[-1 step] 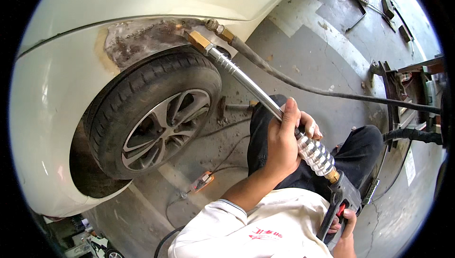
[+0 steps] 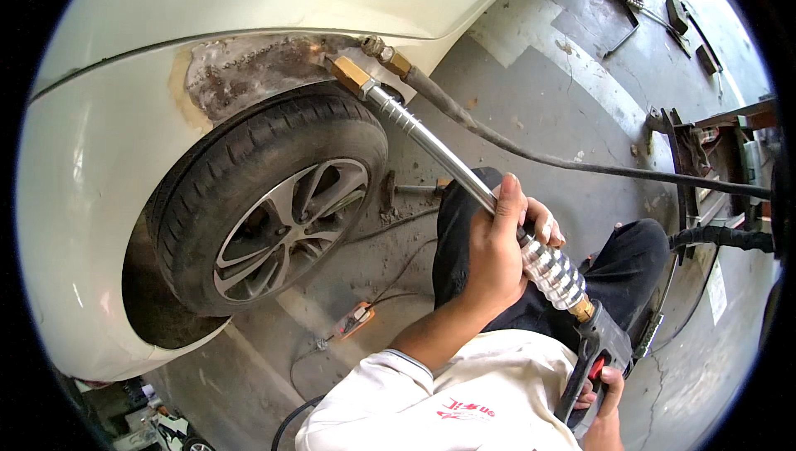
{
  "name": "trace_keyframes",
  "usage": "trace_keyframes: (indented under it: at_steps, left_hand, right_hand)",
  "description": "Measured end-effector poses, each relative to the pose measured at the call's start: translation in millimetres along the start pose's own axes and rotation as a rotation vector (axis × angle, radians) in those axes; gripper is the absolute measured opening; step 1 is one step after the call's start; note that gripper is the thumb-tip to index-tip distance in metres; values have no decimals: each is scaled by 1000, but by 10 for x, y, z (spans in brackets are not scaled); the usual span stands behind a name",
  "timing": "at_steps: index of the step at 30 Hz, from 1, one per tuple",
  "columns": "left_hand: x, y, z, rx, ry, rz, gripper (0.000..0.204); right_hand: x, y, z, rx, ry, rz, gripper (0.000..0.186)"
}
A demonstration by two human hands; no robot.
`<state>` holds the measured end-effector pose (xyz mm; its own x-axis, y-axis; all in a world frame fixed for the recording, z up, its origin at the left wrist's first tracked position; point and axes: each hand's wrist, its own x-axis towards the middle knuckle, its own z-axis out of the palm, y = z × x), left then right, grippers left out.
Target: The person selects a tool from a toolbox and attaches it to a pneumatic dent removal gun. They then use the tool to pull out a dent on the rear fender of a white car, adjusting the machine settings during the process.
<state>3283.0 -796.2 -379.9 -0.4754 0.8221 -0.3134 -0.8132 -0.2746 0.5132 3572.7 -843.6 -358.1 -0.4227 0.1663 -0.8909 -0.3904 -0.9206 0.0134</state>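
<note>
A slide-hammer dent puller (image 2: 431, 148) runs from a pistol grip up to a bare metal patch (image 2: 240, 74) on the pale car's wheel arch. Its brass tip (image 2: 350, 75) meets or nearly meets the patch by a small bright spot; contact is hard to tell. My left hand (image 2: 502, 244) wraps round the shaft just above the ridged silver weight (image 2: 554, 275), thumb along the rod. Low on the right, my right hand (image 2: 607, 401) grips the black handle (image 2: 609, 343) by its red trigger. Beside the tip, a thick cable's brass end (image 2: 388, 55) sits against the panel edge.
The car wheel (image 2: 282, 210) stands just below the patch. A dark cable (image 2: 564, 162) crosses to a metal rack (image 2: 705, 140) at right. On the grey floor lie thin cords and an orange-edged power strip (image 2: 355, 320). My bent legs (image 2: 638, 260) are beneath the tool.
</note>
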Motion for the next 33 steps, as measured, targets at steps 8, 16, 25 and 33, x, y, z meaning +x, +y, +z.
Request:
trace_keyframes:
  at_steps: [8, 16, 25, 33]
  left_hand:
    - [20, 16, 30, 33, 4, -4, 41]
    - [238, 273, -5, 29, 75, 113, 36]
    - [-21, -76, -52, 104, -16, 105, 40]
    - [499, 121, -451, -721, -892, 33, 54]
  right_hand:
    - [-36, -1, -84, -44, -124, -19, 35]
    - [28, -60, -64, -7, -95, 11, 35]
    - [6, -177, -92, -33, -18, 32, 32]
    - [42, -153, -82, -81, -61, 62, 33]
